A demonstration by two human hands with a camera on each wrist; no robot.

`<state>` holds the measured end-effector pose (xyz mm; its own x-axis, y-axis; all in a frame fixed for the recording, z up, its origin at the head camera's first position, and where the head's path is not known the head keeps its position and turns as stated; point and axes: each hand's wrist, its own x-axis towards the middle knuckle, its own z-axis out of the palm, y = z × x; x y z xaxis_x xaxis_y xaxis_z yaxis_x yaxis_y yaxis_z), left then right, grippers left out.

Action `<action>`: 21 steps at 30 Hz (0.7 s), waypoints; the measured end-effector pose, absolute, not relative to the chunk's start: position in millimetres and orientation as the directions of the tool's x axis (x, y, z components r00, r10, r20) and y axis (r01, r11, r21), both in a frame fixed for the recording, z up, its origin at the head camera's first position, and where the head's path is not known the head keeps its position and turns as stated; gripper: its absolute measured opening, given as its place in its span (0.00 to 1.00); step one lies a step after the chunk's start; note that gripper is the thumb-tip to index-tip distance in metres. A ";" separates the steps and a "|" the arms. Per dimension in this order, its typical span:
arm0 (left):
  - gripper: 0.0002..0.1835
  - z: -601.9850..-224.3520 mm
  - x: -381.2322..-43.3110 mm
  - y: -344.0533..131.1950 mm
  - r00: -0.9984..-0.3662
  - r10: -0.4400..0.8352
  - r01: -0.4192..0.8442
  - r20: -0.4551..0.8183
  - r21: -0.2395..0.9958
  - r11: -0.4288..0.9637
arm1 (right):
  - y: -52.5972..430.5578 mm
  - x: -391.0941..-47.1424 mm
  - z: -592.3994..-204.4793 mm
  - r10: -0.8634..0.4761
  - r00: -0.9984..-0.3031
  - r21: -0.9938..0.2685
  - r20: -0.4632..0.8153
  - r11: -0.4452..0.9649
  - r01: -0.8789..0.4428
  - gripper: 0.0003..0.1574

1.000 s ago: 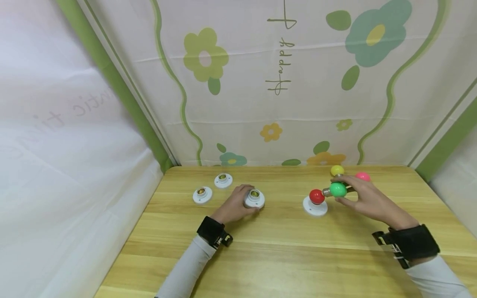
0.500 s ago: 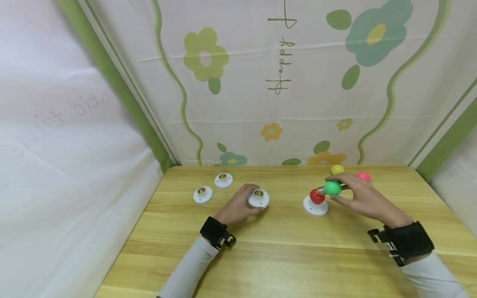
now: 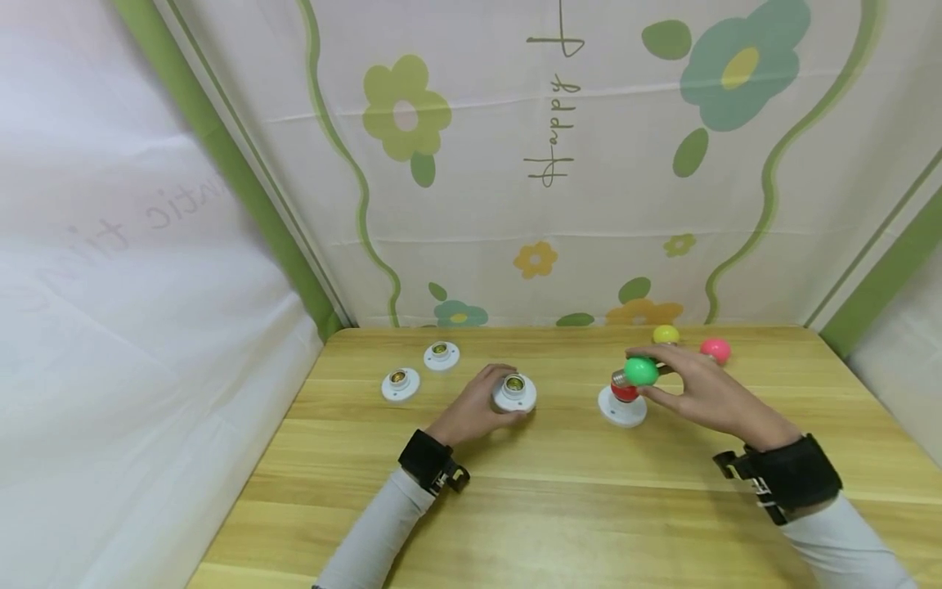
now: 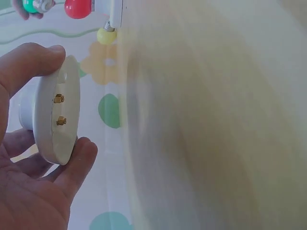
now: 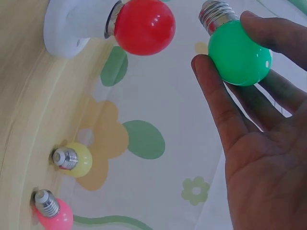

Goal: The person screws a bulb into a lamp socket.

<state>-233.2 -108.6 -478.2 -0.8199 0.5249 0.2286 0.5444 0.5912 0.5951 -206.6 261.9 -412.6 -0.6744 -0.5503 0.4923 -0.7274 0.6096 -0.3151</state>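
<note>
My left hand (image 3: 478,406) grips a round white bulb socket (image 3: 514,393) by its rim, raised over the table with the threaded opening upward. In the left wrist view two brass screws show on the underside of that socket (image 4: 72,105). With thumb and fingers my right hand (image 3: 706,393) holds a green light bulb (image 3: 642,371), its metal screw base pointing left. The green bulb overlaps a red bulb (image 3: 624,394) in the head view; in the right wrist view the red bulb (image 5: 145,27) stands apart from it, screwed into another white socket (image 3: 622,411).
Two more white sockets, a nearer one (image 3: 401,384) and a farther one (image 3: 441,356), sit at the table's back left. A yellow bulb (image 3: 666,334) and a pink bulb (image 3: 716,351) lie at the back right. A patterned curtain (image 3: 471,204) hangs behind the wooden table (image 3: 559,523).
My right hand has moved left with the green bulb, bringing it over the red one. My left hand has shifted slightly right with its socket. More of the pink bulb shows.
</note>
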 end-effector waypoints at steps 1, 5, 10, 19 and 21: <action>0.39 -478.0 -232.8 -108.1 -0.820 0.525 0.543 0.227 0.597 0.590 | 261.3 -206.4 -412.1 -0.553 -0.673 -0.319 0.492 0.605 -0.730 0.38; 0.40 -477.0 -231.2 -105.6 -0.820 0.526 0.542 0.225 0.600 0.589 | 258.8 -206.7 -411.0 -0.557 -0.668 -0.328 0.493 0.593 -0.736 0.37; 0.40 -476.4 -230.0 -101.9 -0.816 0.532 0.549 0.228 0.595 0.587 | 254.9 -208.1 -411.0 -0.568 -0.658 -0.336 0.495 0.573 -0.748 0.37; 0.41 -476.7 -228.6 -96.4 -0.800 0.546 0.571 0.249 0.594 0.566 | 248.3 -208.5 -410.7 -0.588 -0.633 -0.319 0.504 0.554 -0.769 0.37; 0.41 -477.1 -228.6 -95.6 -0.793 0.551 0.583 0.261 0.591 0.558 | 246.7 -207.9 -410.0 -0.586 -0.635 -0.313 0.504 0.561 -0.766 0.37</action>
